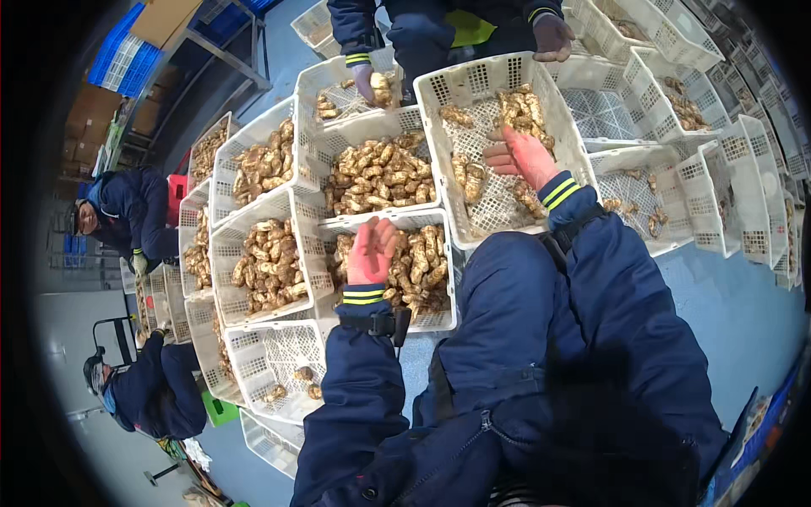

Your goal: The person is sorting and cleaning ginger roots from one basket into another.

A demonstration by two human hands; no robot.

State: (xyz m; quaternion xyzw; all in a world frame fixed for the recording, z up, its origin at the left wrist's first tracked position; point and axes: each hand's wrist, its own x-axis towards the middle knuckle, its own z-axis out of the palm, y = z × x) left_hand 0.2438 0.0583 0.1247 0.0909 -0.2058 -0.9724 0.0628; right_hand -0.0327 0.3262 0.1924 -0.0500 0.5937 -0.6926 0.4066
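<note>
My left hand (372, 251) is palm up with its fingers apart and nothing in it. It hovers over a white crate (452, 314) of brown-and-cream mushrooms (420, 269). Over the larger white crate (432, 160) in front of me, my right hand (522, 159) is also open and bare, its fingers pointing left. That crate holds small groups of mushrooms (521, 114), with others (469, 177) on its left side and its slatted bottom showing between them. Whether my right fingertips touch any mushroom I cannot tell.
Crates of mushrooms (380, 175) crowd the left; sparser ones, such as a crate (639, 155), stand at right. Across from me a co-worker's gloved hand (365, 84) holds a mushroom (382, 89); their other hand (553, 39) is near the large crate's rim. Two people sit far left.
</note>
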